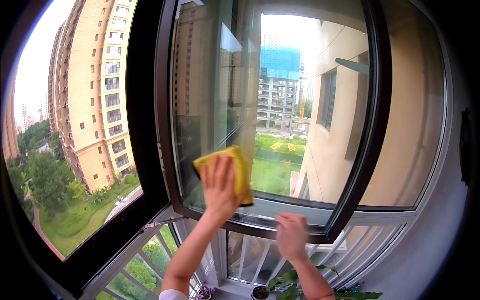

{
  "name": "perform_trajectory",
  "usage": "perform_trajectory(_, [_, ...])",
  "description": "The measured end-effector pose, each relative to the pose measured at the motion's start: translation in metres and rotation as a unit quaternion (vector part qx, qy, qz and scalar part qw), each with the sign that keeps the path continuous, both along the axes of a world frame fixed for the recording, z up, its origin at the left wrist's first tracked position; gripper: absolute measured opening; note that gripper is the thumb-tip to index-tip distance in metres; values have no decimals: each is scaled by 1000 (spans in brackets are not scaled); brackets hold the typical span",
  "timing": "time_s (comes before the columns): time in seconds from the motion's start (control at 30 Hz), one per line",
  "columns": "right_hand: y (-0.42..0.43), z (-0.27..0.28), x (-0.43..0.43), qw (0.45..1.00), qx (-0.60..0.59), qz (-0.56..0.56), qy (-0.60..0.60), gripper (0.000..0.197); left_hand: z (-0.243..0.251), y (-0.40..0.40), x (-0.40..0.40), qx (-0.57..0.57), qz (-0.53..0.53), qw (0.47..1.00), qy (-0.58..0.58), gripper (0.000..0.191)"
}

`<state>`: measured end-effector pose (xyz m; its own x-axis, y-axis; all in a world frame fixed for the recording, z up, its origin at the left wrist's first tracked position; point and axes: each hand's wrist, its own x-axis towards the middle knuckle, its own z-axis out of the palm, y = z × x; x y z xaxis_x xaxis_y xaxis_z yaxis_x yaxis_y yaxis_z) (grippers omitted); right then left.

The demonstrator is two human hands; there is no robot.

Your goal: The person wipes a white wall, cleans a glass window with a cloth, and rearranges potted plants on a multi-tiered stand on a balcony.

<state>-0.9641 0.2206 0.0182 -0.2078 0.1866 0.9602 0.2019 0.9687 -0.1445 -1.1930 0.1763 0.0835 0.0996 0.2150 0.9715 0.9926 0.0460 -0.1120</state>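
My left hand [220, 187] lies with fingers spread flat over a folded yellow cloth [238, 159] with dark edging. It presses the cloth against the lower left of the glass pane [281, 172] in an opened, dark-framed window sash [378, 123]. My right hand [291, 236], fingers curled and somewhat blurred, is in front of the sash's bottom rail [255, 229]. Whether those fingers grip the rail cannot be made out.
A thin metal stay [165, 222] joins the sash near the lower left corner. White railing bars [262, 258] stand below. Leafy potted plants [290, 277] sit close under my right forearm, and a purple-leaved plant [204, 292] is at the bottom. A grey wall [423, 255] bounds the right.
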Motion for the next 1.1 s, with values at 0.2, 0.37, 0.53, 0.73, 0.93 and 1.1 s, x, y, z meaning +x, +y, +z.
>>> perform_trajectory(0.2, [24,26,91,958,40,-208,193,27,26,3,-39,216,74,940,-255,61])
perform_trajectory(0.37, [72,52,116,950,-166,-103,245,51,30,20,46,138,-13,989,-54,72])
perform_trajectory(0.53, [80,65,126,945,-238,96,201,65,44,16,65,43,14,999,12,69])
perform_trajectory(0.73, [83,58,117,950,-218,66,214,67,65,39,127,130,15,987,-92,72])
perform_trajectory(0.93, [89,51,120,948,-217,65,222,66,86,62,186,27,-38,971,236,65])
perform_trajectory(1.1, [91,48,119,944,-226,63,232,70,183,64,207,127,-77,987,52,73])
